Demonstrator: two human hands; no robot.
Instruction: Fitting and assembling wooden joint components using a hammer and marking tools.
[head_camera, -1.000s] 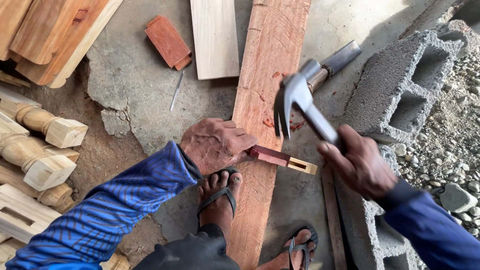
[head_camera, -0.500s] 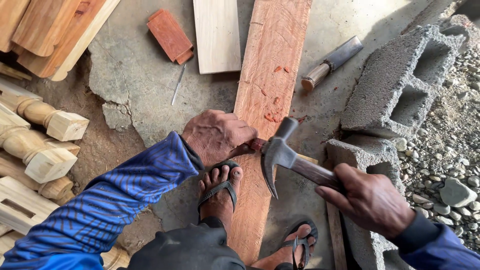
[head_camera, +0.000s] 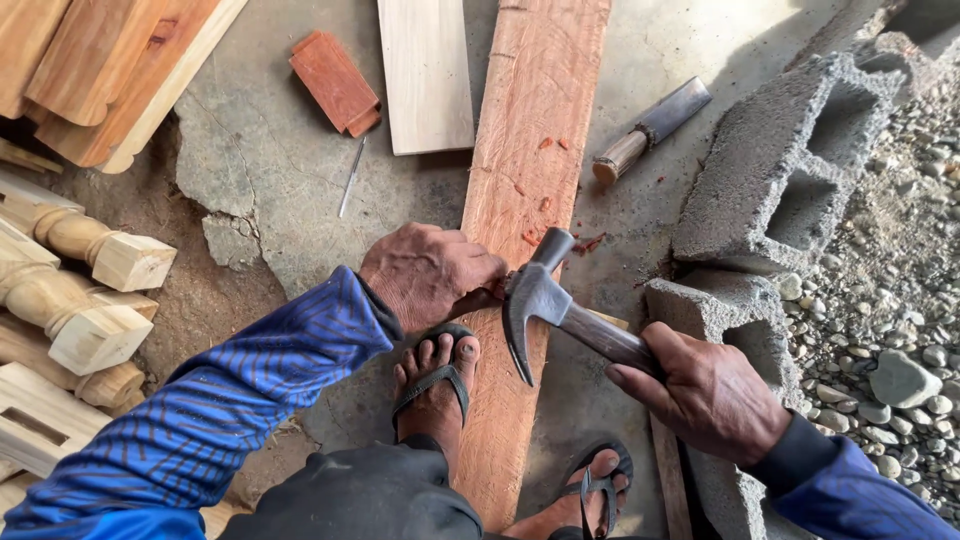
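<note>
Clearly the right hand (head_camera: 715, 395) grips a steel claw hammer (head_camera: 545, 300), its head just beside the left hand (head_camera: 430, 275), which is closed over a small piece on the long reddish wooden plank (head_camera: 530, 150); a glancing blow could bruise those fingers.

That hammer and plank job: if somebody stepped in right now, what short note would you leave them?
Right hand: gripping the hammer by its handle, head down at the plank, beside the left hand.
Left hand: pressed on the plank, closed over a small reddish tool whose shape is hidden.
Plank lies on the concrete floor; the left foot pins its edge.
Done: red chips already lie on the plank.
Left: the cut itself is hidden under the hand, so progress cannot be judged.
A wooden-handled blade lies beside the cinder blocks.
</note>
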